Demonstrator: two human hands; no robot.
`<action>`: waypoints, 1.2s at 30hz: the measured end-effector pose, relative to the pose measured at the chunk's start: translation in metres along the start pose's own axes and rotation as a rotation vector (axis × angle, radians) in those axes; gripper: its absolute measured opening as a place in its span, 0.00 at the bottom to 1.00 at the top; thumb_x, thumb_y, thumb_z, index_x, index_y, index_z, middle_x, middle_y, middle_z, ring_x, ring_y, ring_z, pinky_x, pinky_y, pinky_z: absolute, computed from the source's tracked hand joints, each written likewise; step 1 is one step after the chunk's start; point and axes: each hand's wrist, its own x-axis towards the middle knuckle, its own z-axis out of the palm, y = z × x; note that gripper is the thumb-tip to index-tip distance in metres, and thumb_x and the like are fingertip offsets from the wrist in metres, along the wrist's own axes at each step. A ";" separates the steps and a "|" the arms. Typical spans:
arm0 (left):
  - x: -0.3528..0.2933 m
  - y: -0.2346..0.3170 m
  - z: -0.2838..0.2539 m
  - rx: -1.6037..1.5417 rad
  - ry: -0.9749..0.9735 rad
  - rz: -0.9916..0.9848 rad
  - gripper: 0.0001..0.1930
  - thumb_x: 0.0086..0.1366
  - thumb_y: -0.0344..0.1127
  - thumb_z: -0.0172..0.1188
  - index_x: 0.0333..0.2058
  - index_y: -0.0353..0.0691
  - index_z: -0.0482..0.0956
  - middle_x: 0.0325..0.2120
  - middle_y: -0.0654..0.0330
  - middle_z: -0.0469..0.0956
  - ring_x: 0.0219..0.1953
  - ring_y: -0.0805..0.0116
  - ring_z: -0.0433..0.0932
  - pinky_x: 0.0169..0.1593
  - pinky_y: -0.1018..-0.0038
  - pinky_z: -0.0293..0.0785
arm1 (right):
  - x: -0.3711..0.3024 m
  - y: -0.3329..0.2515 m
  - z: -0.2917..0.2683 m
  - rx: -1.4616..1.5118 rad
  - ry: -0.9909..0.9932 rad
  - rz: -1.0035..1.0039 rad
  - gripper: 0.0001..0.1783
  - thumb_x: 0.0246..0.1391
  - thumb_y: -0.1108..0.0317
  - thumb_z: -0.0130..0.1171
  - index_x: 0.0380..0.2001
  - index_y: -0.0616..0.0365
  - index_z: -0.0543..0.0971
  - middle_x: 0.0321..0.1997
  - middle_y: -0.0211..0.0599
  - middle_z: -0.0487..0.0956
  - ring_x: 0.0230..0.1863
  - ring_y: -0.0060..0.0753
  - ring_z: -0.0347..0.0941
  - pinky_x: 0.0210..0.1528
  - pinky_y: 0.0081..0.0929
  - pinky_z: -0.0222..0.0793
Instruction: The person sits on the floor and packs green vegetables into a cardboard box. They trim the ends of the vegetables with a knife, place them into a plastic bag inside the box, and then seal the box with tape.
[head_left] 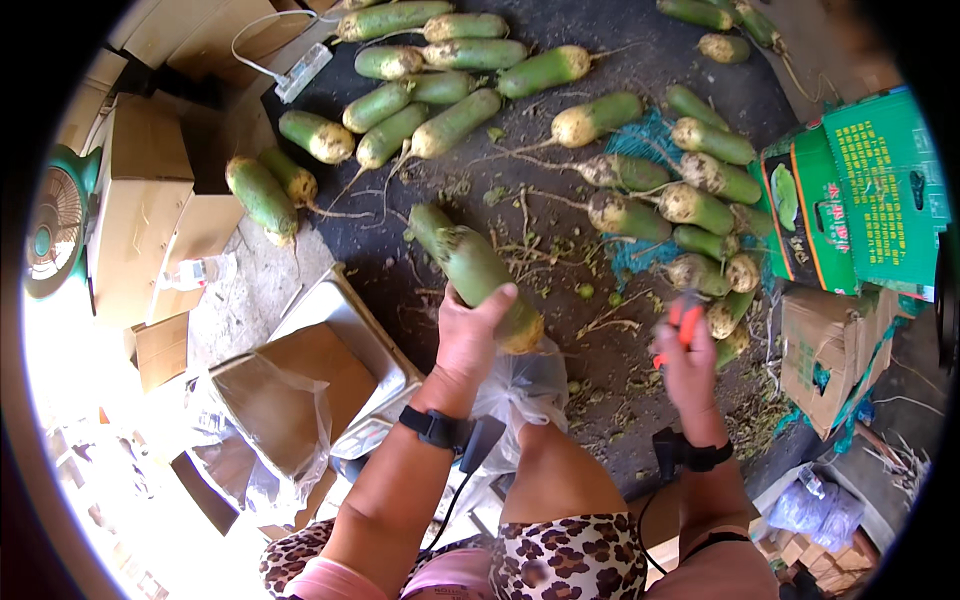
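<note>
My left hand (466, 335) is wrapped round a thick green radish (480, 275) whose pale, soil-marked tip points toward me. Another green end (428, 222) shows at its far end; whether it belongs to a separate radish I cannot tell. To the right, my slightly blurred right hand (690, 372) grips hand shears (684, 325) by their orange-red handles, apart from the radish. Their blades are blurred near a group of radishes (693, 205) lying partly on blue-green netting (640, 258). More green radishes (455, 122) with long thin roots lie at the far side.
Root trimmings and crumbs cover the dark mat (590, 370). At left are a fan (58, 225), cardboard boxes (145, 170) and a power strip (303, 72). A plastic-draped carton (300, 390) sits near my left arm. Green printed boxes (870, 190) stand at right.
</note>
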 end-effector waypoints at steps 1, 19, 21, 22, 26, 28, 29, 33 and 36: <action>-0.001 0.003 0.007 0.125 -0.001 0.022 0.27 0.53 0.30 0.71 0.50 0.36 0.71 0.41 0.62 0.77 0.42 0.71 0.76 0.50 0.71 0.73 | 0.008 -0.021 0.013 -0.308 -0.102 -0.271 0.16 0.57 0.69 0.59 0.49 0.58 0.73 0.34 0.36 0.78 0.29 0.32 0.77 0.31 0.33 0.75; -0.021 0.013 0.023 1.123 0.040 0.580 0.35 0.39 0.38 0.75 0.48 0.35 0.74 0.41 0.48 0.76 0.46 0.46 0.75 0.52 0.58 0.71 | 0.037 -0.082 0.051 -0.864 -0.210 -0.664 0.18 0.46 0.69 0.64 0.42 0.57 0.75 0.28 0.35 0.74 0.31 0.40 0.75 0.33 0.36 0.73; -0.022 0.013 0.024 1.117 0.027 0.588 0.34 0.39 0.38 0.75 0.48 0.34 0.75 0.41 0.48 0.76 0.45 0.46 0.75 0.52 0.58 0.72 | 0.036 -0.080 0.050 -0.857 -0.227 -0.675 0.18 0.46 0.68 0.64 0.41 0.57 0.75 0.29 0.35 0.75 0.31 0.40 0.75 0.32 0.35 0.73; -0.022 0.013 0.023 1.133 0.022 0.611 0.34 0.39 0.38 0.75 0.48 0.34 0.75 0.40 0.48 0.76 0.45 0.46 0.75 0.51 0.58 0.72 | 0.037 -0.077 0.051 -0.857 -0.220 -0.666 0.16 0.47 0.68 0.63 0.41 0.58 0.75 0.29 0.36 0.75 0.30 0.41 0.76 0.32 0.35 0.73; -0.026 0.019 0.024 1.162 -0.039 0.545 0.37 0.37 0.35 0.77 0.49 0.33 0.73 0.42 0.47 0.76 0.47 0.49 0.76 0.54 0.63 0.72 | 0.045 -0.049 0.054 -1.005 -0.232 -0.446 0.09 0.52 0.68 0.58 0.37 0.58 0.74 0.28 0.41 0.78 0.28 0.43 0.78 0.31 0.38 0.75; -0.035 0.021 0.021 1.112 -0.124 0.655 0.37 0.36 0.34 0.77 0.48 0.34 0.73 0.42 0.48 0.76 0.46 0.50 0.76 0.54 0.64 0.72 | 0.058 -0.027 0.044 -1.094 -0.314 -0.148 0.07 0.58 0.67 0.53 0.34 0.59 0.74 0.28 0.47 0.80 0.28 0.49 0.79 0.30 0.42 0.76; -0.039 0.024 0.018 1.093 -0.154 0.712 0.37 0.36 0.34 0.77 0.48 0.34 0.73 0.42 0.49 0.76 0.46 0.51 0.76 0.54 0.64 0.71 | 0.060 -0.024 0.040 -1.107 -0.257 -0.209 0.08 0.59 0.65 0.53 0.34 0.59 0.73 0.29 0.47 0.80 0.29 0.53 0.79 0.30 0.44 0.75; -0.031 0.026 0.015 0.889 -0.129 0.579 0.34 0.39 0.32 0.76 0.48 0.39 0.73 0.36 0.53 0.77 0.42 0.53 0.77 0.50 0.65 0.74 | 0.038 -0.026 0.040 -0.847 -0.149 -0.227 0.10 0.58 0.64 0.57 0.35 0.59 0.73 0.30 0.47 0.79 0.30 0.55 0.78 0.29 0.45 0.73; -0.034 0.030 0.012 0.445 -0.090 0.329 0.30 0.49 0.32 0.72 0.50 0.37 0.70 0.43 0.58 0.76 0.45 0.64 0.76 0.53 0.68 0.72 | 0.016 -0.035 0.047 -0.546 -0.109 -0.200 0.11 0.58 0.65 0.59 0.39 0.60 0.73 0.30 0.47 0.79 0.29 0.53 0.78 0.29 0.40 0.72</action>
